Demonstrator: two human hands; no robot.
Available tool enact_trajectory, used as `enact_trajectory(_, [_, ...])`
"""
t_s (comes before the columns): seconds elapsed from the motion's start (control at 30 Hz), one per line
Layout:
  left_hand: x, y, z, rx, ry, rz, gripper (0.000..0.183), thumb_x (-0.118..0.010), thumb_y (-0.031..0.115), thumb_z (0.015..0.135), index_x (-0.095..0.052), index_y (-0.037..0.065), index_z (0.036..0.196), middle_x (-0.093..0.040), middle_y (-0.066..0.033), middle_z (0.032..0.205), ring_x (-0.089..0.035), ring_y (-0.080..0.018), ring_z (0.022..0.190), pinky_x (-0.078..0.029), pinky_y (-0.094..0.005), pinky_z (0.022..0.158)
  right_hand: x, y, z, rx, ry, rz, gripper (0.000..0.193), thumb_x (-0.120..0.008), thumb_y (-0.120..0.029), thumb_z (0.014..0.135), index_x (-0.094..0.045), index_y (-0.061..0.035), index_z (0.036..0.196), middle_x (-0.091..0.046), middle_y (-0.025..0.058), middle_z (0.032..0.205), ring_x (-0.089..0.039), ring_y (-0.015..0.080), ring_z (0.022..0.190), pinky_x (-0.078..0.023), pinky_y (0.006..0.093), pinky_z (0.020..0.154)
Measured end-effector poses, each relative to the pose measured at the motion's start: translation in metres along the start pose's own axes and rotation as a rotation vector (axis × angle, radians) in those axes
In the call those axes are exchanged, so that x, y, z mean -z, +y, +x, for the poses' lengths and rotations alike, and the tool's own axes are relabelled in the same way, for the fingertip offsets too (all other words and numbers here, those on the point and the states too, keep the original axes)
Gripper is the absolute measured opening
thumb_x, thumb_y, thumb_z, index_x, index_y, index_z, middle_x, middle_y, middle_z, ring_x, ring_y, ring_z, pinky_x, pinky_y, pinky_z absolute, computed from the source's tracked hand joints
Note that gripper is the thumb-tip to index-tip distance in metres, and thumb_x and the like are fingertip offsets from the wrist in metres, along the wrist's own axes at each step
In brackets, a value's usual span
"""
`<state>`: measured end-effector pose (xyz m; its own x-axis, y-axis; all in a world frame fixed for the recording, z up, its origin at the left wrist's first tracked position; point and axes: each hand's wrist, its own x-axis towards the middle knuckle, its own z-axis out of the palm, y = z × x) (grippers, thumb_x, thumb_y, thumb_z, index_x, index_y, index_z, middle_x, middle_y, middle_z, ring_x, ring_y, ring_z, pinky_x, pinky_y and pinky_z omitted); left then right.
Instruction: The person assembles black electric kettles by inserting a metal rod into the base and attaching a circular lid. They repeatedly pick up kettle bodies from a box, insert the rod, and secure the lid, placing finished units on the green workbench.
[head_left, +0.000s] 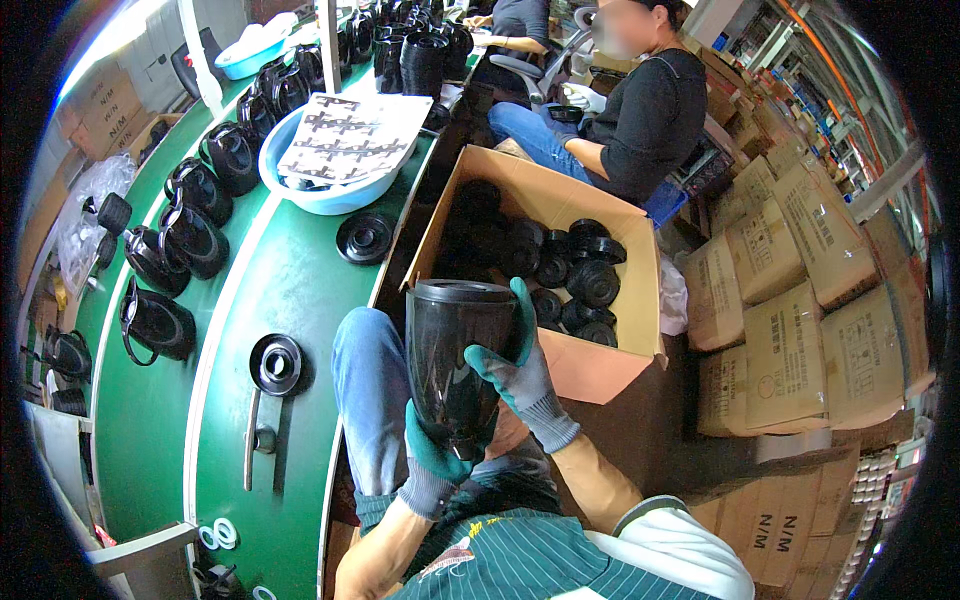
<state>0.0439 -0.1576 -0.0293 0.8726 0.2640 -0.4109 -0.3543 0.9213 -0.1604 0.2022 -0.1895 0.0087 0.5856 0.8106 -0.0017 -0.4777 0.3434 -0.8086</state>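
A glossy black tapered container [458, 350] is held upright over my lap, its wider end with a ridged rim at the top. My left hand [434, 462], in a green and grey glove, cups its lower side and narrow base. Around the right side, near the upper half, my gloved right hand [522, 375] grips it with the thumb across the front. Behind the container stands an open cardboard box [580, 365] with several round black parts [594, 283] inside.
On the green conveyor table [240, 320] at my left are black jugs with handles [195, 238], a round black part with a long stem [276, 364], a black ring part [365, 238] and white rings [218, 535]. Printed sheets [352, 140] lie over a blue basin [345, 202]. A co-worker [650, 120] sits beyond the box; cartons [780, 350] are stacked right.
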Motion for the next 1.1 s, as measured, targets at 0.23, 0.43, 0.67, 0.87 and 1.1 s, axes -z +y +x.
enact_trajectory(0.23, [0.015, 0.0, 0.002, -0.036, -0.045, 0.043, 0.066, -0.038, 0.061, 0.101, -0.06, 0.009, 0.137, -0.068, -0.013, 0.127, -0.068, -0.0293, 0.111, -0.059, -0.0438, 0.094, 0.0, 0.013, 0.006, -0.089, -0.112, 0.092, 0.083, -0.069, -0.034, 0.097, -0.019, -0.0198, 0.161, -0.058, 0.0144, 0.14, -0.068, 0.0296, 0.11, -0.063, 0.0476, 0.088])
enact_trajectory(0.43, [-0.018, -0.002, 0.005, -0.068, 0.154, 0.053, 0.059, -0.038, 0.054, 0.101, -0.067, 0.009, 0.127, -0.071, -0.0118, 0.116, -0.068, -0.0303, 0.106, -0.056, -0.0451, 0.095, 0.025, 0.047, 0.018, 0.176, 0.06, -0.339, 0.108, -0.073, 0.0, 0.09, -0.002, -0.0454, 0.159, -0.049, 0.0137, 0.148, -0.067, 0.0292, 0.107, -0.063, 0.0412, 0.084])
enact_trajectory(0.67, [-0.009, -0.004, 0.01, -0.097, 0.114, 0.05, 0.078, -0.03, 0.068, 0.098, -0.055, 0.009, 0.142, -0.066, -0.0153, 0.128, -0.067, -0.0341, 0.112, -0.056, -0.0475, 0.097, 0.055, 0.059, 0.024, 0.081, 0.001, -0.245, 0.084, -0.054, -0.014, 0.106, -0.004, -0.0603, 0.155, -0.036, 0.0284, 0.156, -0.067, 0.0468, 0.112, -0.066, 0.0391, 0.07])
enact_trajectory(0.87, [-0.002, -0.001, 0.007, -0.1, 0.119, 0.096, 0.068, -0.035, 0.062, 0.099, -0.059, 0.011, 0.137, -0.064, -0.0149, 0.13, -0.065, -0.0326, 0.115, -0.057, -0.0485, 0.095, 0.039, 0.056, 0.018, 0.241, -0.021, -0.496, 0.099, -0.064, -0.003, 0.098, -0.001, -0.0494, 0.159, -0.04, 0.0235, 0.153, -0.064, 0.0379, 0.12, -0.065, 0.0452, 0.085])
enact_trajectory(1.1, [-0.017, -0.003, 0.003, -0.106, 0.056, 0.087, 0.062, -0.037, 0.055, 0.1, -0.064, 0.007, 0.13, -0.069, -0.0135, 0.121, -0.067, -0.0319, 0.113, -0.056, -0.0472, 0.097, 0.007, 0.034, 0.016, -0.041, 0.185, -0.119, 0.113, -0.077, 0.006, 0.085, -0.002, -0.0283, 0.162, -0.05, 0.0145, 0.145, -0.067, 0.0244, 0.111, -0.062, 0.0418, 0.095])
